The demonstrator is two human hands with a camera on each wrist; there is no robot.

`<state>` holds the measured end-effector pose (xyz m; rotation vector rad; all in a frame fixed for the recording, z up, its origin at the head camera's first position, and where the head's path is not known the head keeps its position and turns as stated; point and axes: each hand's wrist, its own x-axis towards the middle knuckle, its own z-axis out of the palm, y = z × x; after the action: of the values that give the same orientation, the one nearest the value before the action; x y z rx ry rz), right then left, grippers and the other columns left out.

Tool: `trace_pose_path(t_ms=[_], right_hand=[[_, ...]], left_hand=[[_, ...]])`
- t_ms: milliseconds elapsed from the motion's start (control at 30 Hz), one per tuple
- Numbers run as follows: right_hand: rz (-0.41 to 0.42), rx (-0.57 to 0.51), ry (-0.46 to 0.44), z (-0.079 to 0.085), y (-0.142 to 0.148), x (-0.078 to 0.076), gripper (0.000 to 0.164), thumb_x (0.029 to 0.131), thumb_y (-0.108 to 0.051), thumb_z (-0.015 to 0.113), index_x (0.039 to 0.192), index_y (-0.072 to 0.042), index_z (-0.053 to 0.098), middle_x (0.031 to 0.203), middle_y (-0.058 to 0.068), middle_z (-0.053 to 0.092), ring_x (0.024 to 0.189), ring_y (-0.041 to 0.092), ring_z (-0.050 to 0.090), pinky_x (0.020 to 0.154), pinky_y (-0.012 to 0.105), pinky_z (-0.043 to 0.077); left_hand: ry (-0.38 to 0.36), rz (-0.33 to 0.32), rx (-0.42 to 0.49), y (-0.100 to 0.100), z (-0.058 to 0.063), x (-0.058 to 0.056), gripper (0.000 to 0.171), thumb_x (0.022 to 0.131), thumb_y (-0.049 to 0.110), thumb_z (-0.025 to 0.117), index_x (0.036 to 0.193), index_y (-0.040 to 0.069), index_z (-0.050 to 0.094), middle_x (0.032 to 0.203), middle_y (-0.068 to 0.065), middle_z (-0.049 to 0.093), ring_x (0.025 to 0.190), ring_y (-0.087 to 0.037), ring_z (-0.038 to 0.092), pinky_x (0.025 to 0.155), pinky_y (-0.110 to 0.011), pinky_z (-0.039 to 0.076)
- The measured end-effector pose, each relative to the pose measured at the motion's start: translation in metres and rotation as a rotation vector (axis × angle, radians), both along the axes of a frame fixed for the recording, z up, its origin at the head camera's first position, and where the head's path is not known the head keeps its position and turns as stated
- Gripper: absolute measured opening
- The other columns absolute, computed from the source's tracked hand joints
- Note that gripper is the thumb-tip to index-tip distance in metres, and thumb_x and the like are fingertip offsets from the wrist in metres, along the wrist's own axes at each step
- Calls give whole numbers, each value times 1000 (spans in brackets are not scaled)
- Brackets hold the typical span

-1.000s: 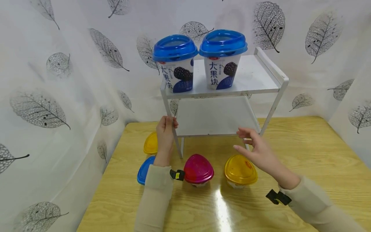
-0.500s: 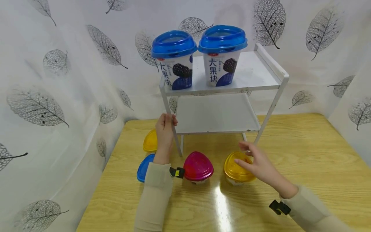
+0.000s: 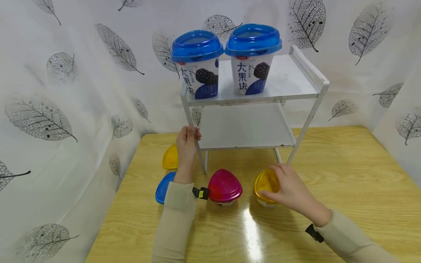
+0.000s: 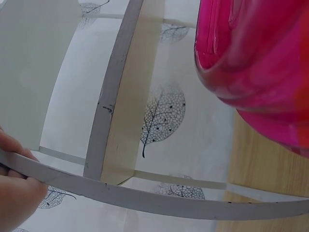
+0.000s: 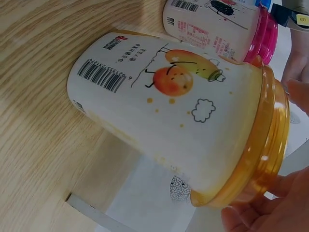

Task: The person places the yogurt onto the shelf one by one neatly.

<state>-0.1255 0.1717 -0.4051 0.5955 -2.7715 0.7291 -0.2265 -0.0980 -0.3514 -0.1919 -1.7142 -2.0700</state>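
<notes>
My left hand [image 3: 190, 134] grips the front left post of a white two-shelf rack [image 3: 245, 126]; in the left wrist view its fingers [image 4: 14, 186] curl round the white rail [image 4: 145, 198]. My right hand [image 3: 279, 183] lies over a yellow-lidded cup [image 3: 262, 182] on the table and holds its lid. The right wrist view shows that cup [image 5: 178, 116] with fruit print and a barcode, my fingertips [image 5: 270, 212] at the lid's rim. A pink-lidded cup [image 3: 224, 185] stands between my two arms.
Two tall blue-lidded cups [image 3: 197, 64] [image 3: 252, 58] stand on the rack's top shelf. A blue-lidded cup [image 3: 162, 188] and another yellow-lidded cup [image 3: 170, 157] sit left of my left arm. Leaf-print walls close in the wooden table [image 3: 345, 175] on three sides.
My right hand has come down from the lower shelf's front edge onto the yellow-lidded cup and closed on its lid. The left hand has stayed on the rack post.
</notes>
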Motion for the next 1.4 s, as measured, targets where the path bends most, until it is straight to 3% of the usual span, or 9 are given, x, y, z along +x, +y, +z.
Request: trace_pose_path(t_ms=[133,367,600,767,900,1033,1100,1200,1400], right_hand=[[1,31,12,-3,0,-2,74,62,-40,77,111,9,49,109,21,48,100,36,44,85,48,37],[49,6,-31,1,1,-5,73,60,-35,79,112,7,48,110,20,49,101,35,44,85,49,37],[142,-28,-153,11,6,-6,65,64,-16,77,117,6,46,116,20,48,106,36,43,88,50,36],[188,-25,-137,13,9,-5,62,63,-5,74,117,6,45,116,21,49,106,37,44,89,51,34],[109,4,-23,11,7,-2,59,68,-19,72,114,7,46,113,21,49,103,37,45,86,51,35],[-20,139,156,5,4,0,69,68,-40,70,107,13,49,101,24,52,93,38,48,78,50,39],[-56,199,203,3,3,0,75,66,-48,69,103,14,50,95,25,52,87,38,49,75,49,41],[-74,237,189,1,3,1,78,65,-52,69,99,15,51,90,24,52,84,37,50,74,48,42],[-13,189,34,6,4,2,71,67,-44,72,105,12,51,100,23,52,92,36,49,79,47,40]], left_hand=[[-3,-1,2,1,-1,0,28,94,17,36,78,1,52,70,-6,53,63,-12,48,64,-22,43],[9,-9,6,1,-1,0,28,94,19,36,79,1,52,77,-28,49,64,-12,48,64,-22,42],[20,-5,-8,0,0,1,31,93,22,37,79,-1,52,72,-14,52,64,-12,48,64,-22,42],[13,-9,-1,0,0,1,30,93,23,37,79,1,52,75,-25,50,64,-13,48,64,-22,42],[12,-8,-11,0,0,1,30,94,21,36,79,0,52,77,-27,49,64,-12,48,64,-22,42],[9,-8,-19,0,0,1,31,94,21,36,80,-1,52,75,-22,51,65,-12,48,64,-22,42],[9,-8,-20,0,0,1,31,94,22,36,80,0,52,76,-24,50,65,-13,48,65,-23,42],[9,-12,-18,0,1,1,30,94,22,36,80,0,52,79,-30,48,65,-13,48,65,-23,42],[3,-17,-17,0,0,1,30,94,21,35,80,1,52,81,-33,47,65,-12,48,65,-22,42]])
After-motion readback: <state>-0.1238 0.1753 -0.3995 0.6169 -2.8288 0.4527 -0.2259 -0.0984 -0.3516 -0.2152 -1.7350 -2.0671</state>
